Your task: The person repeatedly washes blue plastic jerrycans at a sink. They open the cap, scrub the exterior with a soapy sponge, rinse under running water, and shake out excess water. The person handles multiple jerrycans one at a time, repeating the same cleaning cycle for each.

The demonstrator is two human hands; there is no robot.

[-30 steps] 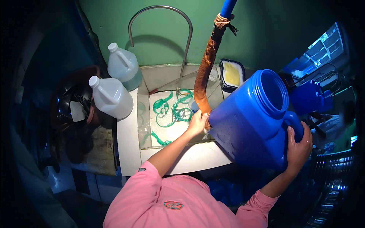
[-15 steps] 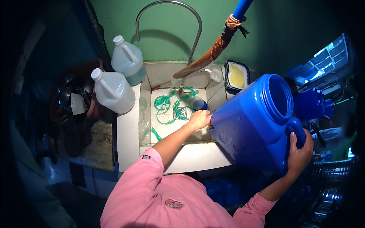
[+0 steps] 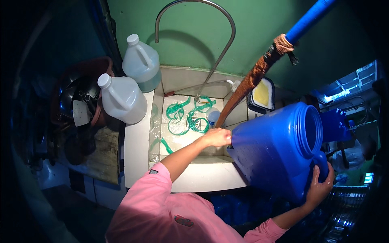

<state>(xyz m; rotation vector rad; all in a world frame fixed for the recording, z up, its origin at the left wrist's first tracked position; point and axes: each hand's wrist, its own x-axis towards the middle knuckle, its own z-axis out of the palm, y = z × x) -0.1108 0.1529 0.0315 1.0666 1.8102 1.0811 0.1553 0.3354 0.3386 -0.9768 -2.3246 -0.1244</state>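
A large blue plastic jug [image 3: 267, 150] is tilted over the front right of the sink, its wide uncapped mouth facing up and right. My right hand [image 3: 320, 184] is closed around the jug's handle. At the jug's base, my left hand [image 3: 219, 137] grips the lower edge, its fingertips partly hidden behind the jug. A blue pipe [image 3: 310, 20] with a brown cloth sleeve [image 3: 259, 73] tied on it slants down into the sink; its tip ends just behind my left hand. Tangled green plastic strips [image 3: 182, 117] lie on the wet floor of the white-tiled sink [image 3: 206, 180].
Two translucent jugs, one front [image 3: 123, 99] and one rear [image 3: 142, 62], stand on the left ledge. A curved metal faucet [image 3: 233, 30] rises behind. At right sits a black tub with a yellow sponge [image 3: 262, 95]. A reddish basin [image 3: 106, 65] holds dark pans at left.
The brown-sleeved pipe end has come down and nearer, from above the back of the sink to beside my left hand. The view has shifted slightly; both hands keep their hold on the jug.
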